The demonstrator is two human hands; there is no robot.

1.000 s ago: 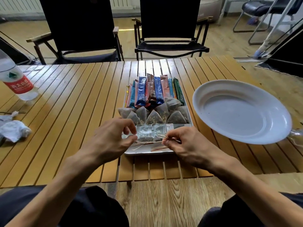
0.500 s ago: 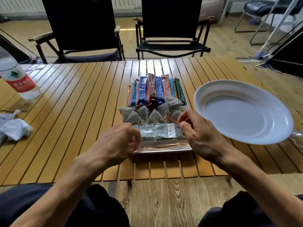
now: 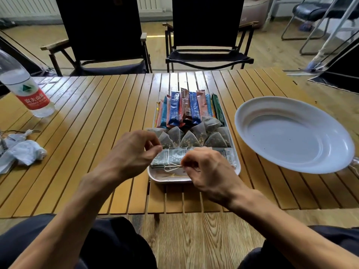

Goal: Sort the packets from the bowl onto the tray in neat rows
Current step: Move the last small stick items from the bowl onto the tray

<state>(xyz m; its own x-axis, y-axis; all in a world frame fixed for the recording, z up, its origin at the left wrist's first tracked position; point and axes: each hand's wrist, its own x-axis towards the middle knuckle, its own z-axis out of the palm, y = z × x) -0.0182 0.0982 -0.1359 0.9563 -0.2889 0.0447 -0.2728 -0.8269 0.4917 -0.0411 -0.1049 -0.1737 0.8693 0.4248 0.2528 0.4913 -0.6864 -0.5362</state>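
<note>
While over tray (image 3: 169,180), hands (image 3: 134,152) (image 3: 206,168) on packets (image 3: 175,156).

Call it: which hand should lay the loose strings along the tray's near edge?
Right, likely: the right hand pinches the strings over the tray; the left hand holds the left end of the flat packets.

view: head-worn | faces: forward, down | range: close over table (image 3: 93,144)
</note>
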